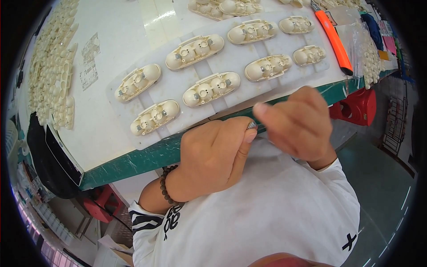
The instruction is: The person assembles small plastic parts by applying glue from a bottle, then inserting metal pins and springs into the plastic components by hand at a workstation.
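Note:
My left hand (211, 155), a beaded bracelet on its wrist, is closed in front of the table's edge. Between its thumb and forefinger sits a small grey metallic piece (252, 125), too small to name. Just to the right of it is my right hand (300, 124), smeared by motion, its thumb pointing toward the left hand; whether it holds anything does not show. Beyond both hands, two rows of cream plastic oval housings (211, 89) rest on a translucent white board (173, 91). Several of these housings have small grey parts in them.
More cream parts are heaped along the left (53, 66) and at the far side. An orange-handled cutter (333, 42) lies at the right, beside clear plastic bags (349, 38). A phone-like device (62, 153) lies at the left corner. The table has a green edge (129, 162). Red stools (360, 107) stand below.

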Action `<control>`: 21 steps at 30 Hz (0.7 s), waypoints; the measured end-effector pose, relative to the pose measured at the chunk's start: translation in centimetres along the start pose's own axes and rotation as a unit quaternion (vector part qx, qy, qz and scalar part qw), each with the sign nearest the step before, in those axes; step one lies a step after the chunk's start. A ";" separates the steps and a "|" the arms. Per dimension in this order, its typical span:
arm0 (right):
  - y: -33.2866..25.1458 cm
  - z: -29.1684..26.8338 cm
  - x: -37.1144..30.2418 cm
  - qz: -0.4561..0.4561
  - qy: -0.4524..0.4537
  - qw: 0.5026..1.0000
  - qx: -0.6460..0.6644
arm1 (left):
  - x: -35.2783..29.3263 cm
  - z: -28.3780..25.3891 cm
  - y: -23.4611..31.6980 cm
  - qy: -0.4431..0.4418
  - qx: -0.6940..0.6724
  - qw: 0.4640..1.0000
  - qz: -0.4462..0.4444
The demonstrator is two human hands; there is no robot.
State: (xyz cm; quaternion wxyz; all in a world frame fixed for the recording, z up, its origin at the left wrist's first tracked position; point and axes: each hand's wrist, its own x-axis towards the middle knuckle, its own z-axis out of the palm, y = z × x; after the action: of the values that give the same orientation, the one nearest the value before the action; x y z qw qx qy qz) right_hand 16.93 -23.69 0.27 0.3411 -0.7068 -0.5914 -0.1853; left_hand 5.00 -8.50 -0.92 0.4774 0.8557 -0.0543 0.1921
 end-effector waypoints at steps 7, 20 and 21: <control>-0.1 0.9 -0.1 -0.062 -0.002 0.998 0.010 | -0.1 0.1 -0.2 0.017 0.010 1.000 0.009; -0.9 1.9 -0.3 -0.022 0.054 0.998 0.001 | -0.1 0.1 -0.4 0.011 -0.009 1.000 0.005; -0.7 1.5 -0.1 -0.023 0.053 0.998 0.001 | -0.1 0.0 -0.4 0.010 -0.015 1.000 0.000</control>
State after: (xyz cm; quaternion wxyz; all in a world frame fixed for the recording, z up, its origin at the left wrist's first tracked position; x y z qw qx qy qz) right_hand 16.01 -22.62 -0.69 0.3686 -0.6816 -0.5889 -0.2297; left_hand 5.05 -8.35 -1.26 0.4906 0.8466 -0.0528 0.1996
